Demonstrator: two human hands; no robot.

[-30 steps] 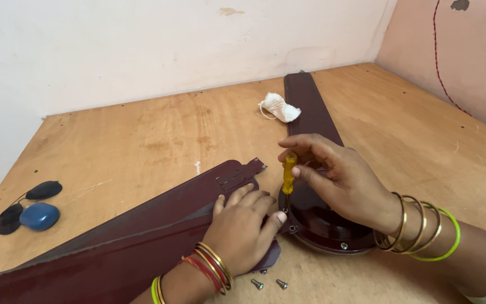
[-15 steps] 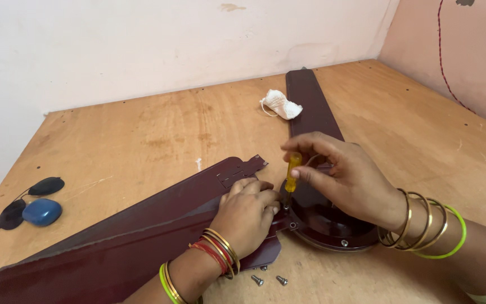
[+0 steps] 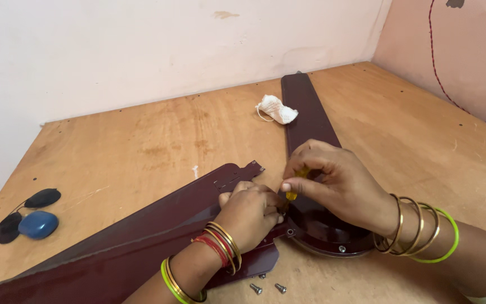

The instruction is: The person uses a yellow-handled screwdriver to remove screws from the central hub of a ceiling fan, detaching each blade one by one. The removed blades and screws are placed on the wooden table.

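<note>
Head view, right hand [image 3: 336, 183] gripping a yellow screwdriver [image 3: 293, 188], left hand [image 3: 248, 211] curled closed, pressing on a dark red fan blade [image 3: 142, 236], both on the wooden bench [image 3: 142, 135], two screws [image 3: 266, 289] nearby.

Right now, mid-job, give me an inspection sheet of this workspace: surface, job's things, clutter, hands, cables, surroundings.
Surface: bare wooden board, stained in places.
Job's things: dark maroon fan blade meeting the round fan hub; second blade pointing to the wall; yellow-handled screwdriver; two loose screws.
Clutter: white cloth wad; dark sunglasses; blue oval object.
Hands: left hand pressing the blade end; right hand gripping the screwdriver.
Cables: thin red line on the pink wall, kind unclear.
Surroundings: white wall behind.
</note>
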